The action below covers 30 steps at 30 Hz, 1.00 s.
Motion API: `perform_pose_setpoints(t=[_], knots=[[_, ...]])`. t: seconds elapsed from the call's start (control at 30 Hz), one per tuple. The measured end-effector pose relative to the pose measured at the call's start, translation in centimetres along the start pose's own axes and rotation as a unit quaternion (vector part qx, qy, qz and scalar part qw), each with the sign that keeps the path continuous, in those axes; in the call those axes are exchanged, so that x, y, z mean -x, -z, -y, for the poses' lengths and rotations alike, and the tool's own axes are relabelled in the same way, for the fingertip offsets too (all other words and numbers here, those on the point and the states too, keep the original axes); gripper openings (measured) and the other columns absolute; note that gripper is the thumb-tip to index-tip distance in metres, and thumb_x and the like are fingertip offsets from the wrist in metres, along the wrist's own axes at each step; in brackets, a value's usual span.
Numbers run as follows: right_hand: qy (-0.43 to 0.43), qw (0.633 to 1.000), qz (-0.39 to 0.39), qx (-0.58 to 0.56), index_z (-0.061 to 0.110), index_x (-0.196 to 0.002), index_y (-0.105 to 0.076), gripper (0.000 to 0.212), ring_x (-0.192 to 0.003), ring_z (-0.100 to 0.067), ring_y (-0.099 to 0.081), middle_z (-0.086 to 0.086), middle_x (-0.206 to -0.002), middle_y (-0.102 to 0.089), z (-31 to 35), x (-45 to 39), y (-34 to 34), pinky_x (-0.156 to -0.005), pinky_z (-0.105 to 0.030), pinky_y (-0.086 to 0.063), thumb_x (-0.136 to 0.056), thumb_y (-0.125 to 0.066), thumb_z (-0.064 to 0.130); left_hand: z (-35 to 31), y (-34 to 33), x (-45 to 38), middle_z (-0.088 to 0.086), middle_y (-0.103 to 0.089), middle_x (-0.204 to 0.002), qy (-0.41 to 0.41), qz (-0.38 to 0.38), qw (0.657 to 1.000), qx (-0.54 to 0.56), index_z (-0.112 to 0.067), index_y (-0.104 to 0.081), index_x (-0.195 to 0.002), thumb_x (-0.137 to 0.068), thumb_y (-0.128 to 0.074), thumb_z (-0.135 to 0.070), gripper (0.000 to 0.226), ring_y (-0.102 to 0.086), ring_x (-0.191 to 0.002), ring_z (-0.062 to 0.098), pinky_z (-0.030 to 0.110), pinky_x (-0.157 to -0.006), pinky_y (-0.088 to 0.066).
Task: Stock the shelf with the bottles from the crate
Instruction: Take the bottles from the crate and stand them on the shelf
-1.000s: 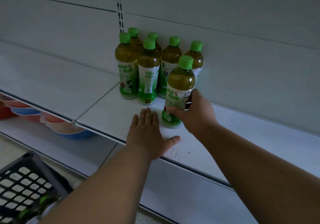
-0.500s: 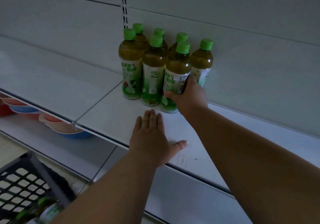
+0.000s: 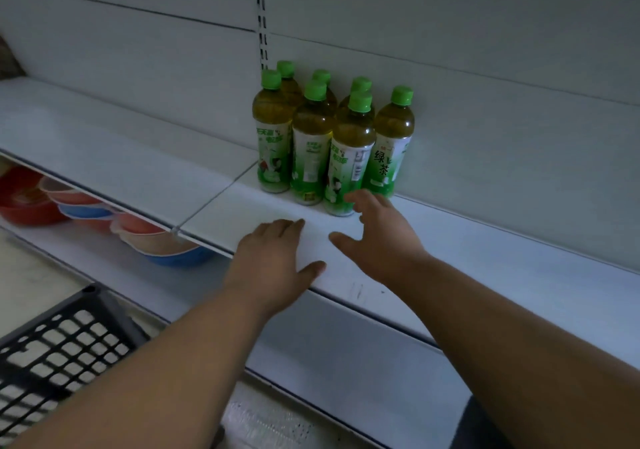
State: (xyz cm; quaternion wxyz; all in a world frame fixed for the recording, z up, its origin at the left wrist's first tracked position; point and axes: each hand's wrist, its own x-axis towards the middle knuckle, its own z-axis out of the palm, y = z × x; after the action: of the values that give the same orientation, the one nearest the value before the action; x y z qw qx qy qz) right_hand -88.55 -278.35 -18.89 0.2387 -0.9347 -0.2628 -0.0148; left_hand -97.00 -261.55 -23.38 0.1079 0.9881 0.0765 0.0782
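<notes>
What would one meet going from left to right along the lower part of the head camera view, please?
Black crate → stacked bowls on the lower shelf → left hand flat on the shelf → right hand, open, just off the front bottle.

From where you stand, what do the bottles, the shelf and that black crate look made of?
The bottles look like clear plastic: the tea shows through, with glossy printed labels and matte green caps. The shelf seems to be white painted sheet metal, smooth and faintly shiny. The crate is probably moulded black plastic, given its lattice wall.
</notes>
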Motion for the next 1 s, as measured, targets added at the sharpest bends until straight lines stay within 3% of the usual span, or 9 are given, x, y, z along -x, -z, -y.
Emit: perform_pose_setpoints(t=[0.17, 0.33, 0.53, 0.73, 0.9, 1.0], knots=[[0.122, 0.984, 0.092, 0.093, 0.028, -0.140, -0.040, 0.063, -0.121, -0.030, -0.049, -0.007, -0.137, -0.046, 7.1, 3.6, -0.4, -0.098, -0.044, -0.044, -0.085, -0.065, 0.047, 4.5, 6.4, 8.4, 0.002, -0.048, -0.145, 0.046, -0.010, 0.992, -0.115, -0.024, -0.034, -0.152, -0.085, -0.050, -0.072, 0.084, -0.045, -0.130, 0.026, 0.043, -0.104, -0.040], [0.253, 0.949, 0.143, 0.123, 0.026, -0.140, -0.040, 0.069, -0.121, -0.032, -0.048, -0.008, -0.132, -0.046, 16.4, 8.3, -4.1, -0.097, -0.045, -0.043, -0.084, -0.062, 0.060, 7.9, 10.7, 20.8, -0.001, -0.049, -0.141, 0.189, -0.010, 0.973, -0.133, -0.029, -0.035, -0.150, -0.083, -0.048, -0.075, 0.082, -0.049, -0.124, 0.024, 0.042, -0.099, -0.045], [0.375, 0.899, 0.207, 0.095, 0.027, -0.136, -0.042, 0.069, -0.119, -0.031, -0.048, -0.007, -0.131, -0.045, 26.1, 14.6, -9.3, -0.095, -0.048, -0.045, -0.082, -0.063, 0.065, 10.9, 12.7, 35.0, 0.001, -0.052, -0.140, 0.356, -0.002, 0.924, -0.141, -0.029, -0.042, -0.145, -0.082, -0.048, -0.077, 0.079, -0.052, -0.122, 0.026, 0.041, -0.095, -0.048], [0.401, 0.868, 0.280, 0.089, 0.025, -0.136, -0.045, 0.068, -0.119, -0.030, -0.051, -0.009, -0.134, -0.047, 31.1, 17.0, -16.3, -0.096, -0.047, -0.047, -0.082, -0.064, 0.061, 14.1, 8.9, 41.7, -0.001, -0.055, -0.131, 0.442, 0.004, 0.891, -0.101, -0.029, -0.047, -0.141, -0.086, -0.047, -0.073, 0.070, -0.055, -0.116, 0.023, 0.039, -0.089, -0.048], [0.387, 0.844, 0.360, 0.091, 0.024, -0.129, -0.049, 0.061, -0.097, -0.022, -0.051, -0.007, -0.122, -0.050, 33.4, 17.0, -25.4, -0.081, -0.037, -0.049, -0.082, -0.065, 0.060, 20.0, 3.7, 44.0, 0.001, -0.054, -0.134, 0.484, -0.005, 0.874, -0.048, -0.027, -0.046, -0.143, -0.085, -0.055, -0.068, 0.071, -0.052, -0.119, 0.023, 0.042, -0.097, -0.046], [0.361, 0.837, 0.401, 0.088, 0.025, -0.133, -0.048, 0.064, -0.102, -0.022, -0.053, -0.006, -0.125, -0.051, 34.5, 16.5, -30.8, -0.079, -0.035, -0.048, -0.082, -0.066, 0.059, 25.2, 1.7, 44.8, 0.005, -0.047, -0.148, 0.490, -0.001, 0.870, -0.049, -0.023, -0.041, -0.147, -0.085, -0.058, -0.067, 0.078, -0.046, -0.132, 0.025, 0.046, -0.108, -0.041]])
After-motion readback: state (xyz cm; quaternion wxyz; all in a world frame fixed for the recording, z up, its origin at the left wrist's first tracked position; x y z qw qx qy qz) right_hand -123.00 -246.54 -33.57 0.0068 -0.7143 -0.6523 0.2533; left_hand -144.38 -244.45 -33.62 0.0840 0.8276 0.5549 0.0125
